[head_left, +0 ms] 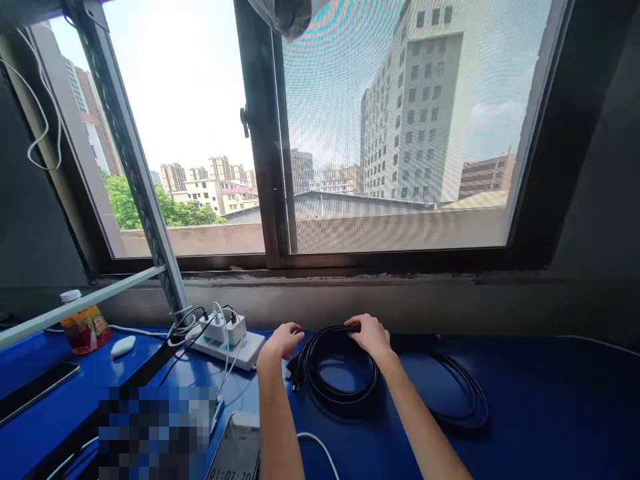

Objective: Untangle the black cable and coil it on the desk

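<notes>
Nearest edge: a phone lies face up at the bottom of the view on the blue surface, with a white cable curving just beside it; a blurred patch sits to its left.
Forearms: both reach forward from the bottom edge, bare, angled slightly towards each other.
Black cable coil: lies flat on the surface between and ahead of the forearms, wound in several loops, with its plug end at the left side of the coil; a second looser loop trails off to the right.
Left hand: fingers curled down at the left rim of the coil, near the plug end, resting on or pinching the cable; the exact grip is hidden by the knuckles.
Right hand: fingers closed over the far rim of the coil, gripping the black cable from above.
Power strip: white, just left of the left hand, with white chargers plugged in and thin cables leading off it.
Left side: a dark tablet or phone lies flat; further back a white mouse and a bottle of orange drink with a white cap stand near the wall.
Sill: a grey ledge runs behind the surface.
Window: dark frame, mesh screen on the right pane, tall buildings and trees beyond.
</notes>
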Tool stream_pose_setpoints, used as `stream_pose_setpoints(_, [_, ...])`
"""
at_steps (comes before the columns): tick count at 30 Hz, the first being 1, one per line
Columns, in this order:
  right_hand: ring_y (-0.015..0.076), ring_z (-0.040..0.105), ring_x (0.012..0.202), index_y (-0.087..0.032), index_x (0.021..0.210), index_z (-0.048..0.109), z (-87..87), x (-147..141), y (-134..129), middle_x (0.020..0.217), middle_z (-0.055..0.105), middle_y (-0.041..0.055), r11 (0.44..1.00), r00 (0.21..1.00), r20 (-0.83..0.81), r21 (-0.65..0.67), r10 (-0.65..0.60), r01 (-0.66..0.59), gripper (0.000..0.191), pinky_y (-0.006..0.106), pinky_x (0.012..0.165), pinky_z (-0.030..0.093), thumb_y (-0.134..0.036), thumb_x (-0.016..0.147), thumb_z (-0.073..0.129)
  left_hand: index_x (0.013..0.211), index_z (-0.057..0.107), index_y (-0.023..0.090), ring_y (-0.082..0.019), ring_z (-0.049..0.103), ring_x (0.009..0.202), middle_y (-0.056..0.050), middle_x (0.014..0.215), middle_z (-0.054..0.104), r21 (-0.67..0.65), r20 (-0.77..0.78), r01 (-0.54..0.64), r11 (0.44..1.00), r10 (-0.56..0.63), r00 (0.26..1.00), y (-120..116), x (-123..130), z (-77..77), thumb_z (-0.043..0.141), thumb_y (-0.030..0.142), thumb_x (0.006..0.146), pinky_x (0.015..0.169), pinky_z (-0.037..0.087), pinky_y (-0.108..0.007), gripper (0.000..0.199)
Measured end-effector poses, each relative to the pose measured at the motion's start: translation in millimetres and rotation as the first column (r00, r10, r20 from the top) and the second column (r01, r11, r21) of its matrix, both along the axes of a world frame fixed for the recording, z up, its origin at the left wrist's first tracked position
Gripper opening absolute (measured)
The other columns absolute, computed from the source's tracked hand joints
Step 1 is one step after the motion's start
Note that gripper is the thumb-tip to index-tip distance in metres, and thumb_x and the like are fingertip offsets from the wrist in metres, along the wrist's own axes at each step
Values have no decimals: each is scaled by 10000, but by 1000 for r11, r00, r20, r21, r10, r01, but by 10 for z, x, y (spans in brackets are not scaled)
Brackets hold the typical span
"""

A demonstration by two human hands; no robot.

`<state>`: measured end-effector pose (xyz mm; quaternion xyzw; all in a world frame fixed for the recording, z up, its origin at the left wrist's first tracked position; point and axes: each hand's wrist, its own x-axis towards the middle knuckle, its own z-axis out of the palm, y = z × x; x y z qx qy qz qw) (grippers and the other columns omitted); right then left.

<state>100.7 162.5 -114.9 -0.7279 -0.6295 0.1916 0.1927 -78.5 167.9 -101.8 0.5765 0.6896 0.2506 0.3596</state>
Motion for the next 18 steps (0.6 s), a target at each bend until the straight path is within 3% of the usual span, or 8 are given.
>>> stream_pose_setpoints(8, [185, 557, 1045, -136, 999, 631, -57, 48, 8, 1074, 589, 64, 999, 988, -148, 5, -48, 49, 96, 386, 952, 468, -175, 913, 615, 1008, 637, 144, -107, 569, 557, -48, 861, 656, 78, -96, 18, 997, -11, 995, -146, 45, 264, 462, 206, 847, 529, 426, -205, 246])
stream_pose_setpoints(12, [175, 599, 925, -130, 870, 649, 2, 169, 21, 912, 624, 39, 989, 951, -302, 105, -64, 100, 86, 355, 886, 493, -90, 808, 693, 1096, 615, 132, -124, 608, 644, -74, 949, 660, 125, -104, 42, 991, -29, 994, -184, 79, 340, 429, 218, 868, 600, 453, -213, 306])
stream_pose_setpoints(15, [197, 621, 860, -170, 756, 670, 157, 260, 7, 784, 633, 20, 945, 877, -480, 273, -28, 180, 162, 293, 794, 500, -62, 659, 741, 1098, 617, 144, -153, 639, 722, -75, 938, 672, 215, -118, 51, 975, -26, 993, -195, 75, 376, 417, 242, 868, 673, 475, -238, 321])
stream_pose_setpoints(18, [172, 620, 758, -185, 807, 681, 359, 272, -52, 768, 636, 12, 872, 745, -665, 399, 62, 283, 197, 250, 686, 493, -210, 621, 741, 1118, 605, 199, -192, 659, 772, -47, 888, 696, 328, -136, 16, 945, 31, 990, -221, 78, 423, 518, 333, 812, 697, 487, -275, 346])
